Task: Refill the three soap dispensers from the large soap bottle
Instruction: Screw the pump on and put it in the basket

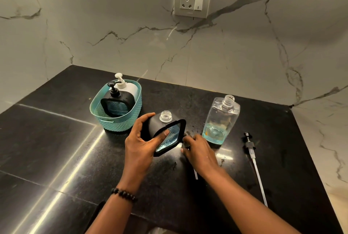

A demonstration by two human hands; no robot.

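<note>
The left hand (140, 144) grips a black soap dispenser (165, 132), cap off and tilted, thumb across its clear window, near the middle of the dark surface (56, 139). The right hand (197, 150) closes around a pump (190, 144) just right of it. Further right stands the large soap bottle (221, 118), open and nearly empty, another pump (254, 162) lying beyond; two dispensers sit in a teal basket (120, 124) at far left.

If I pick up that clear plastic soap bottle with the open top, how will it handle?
The clear plastic soap bottle is probably light, holding only a shallow blue pool. Tall and narrow, it may tip if nudged. With no cap on, tilting could spill.
</note>
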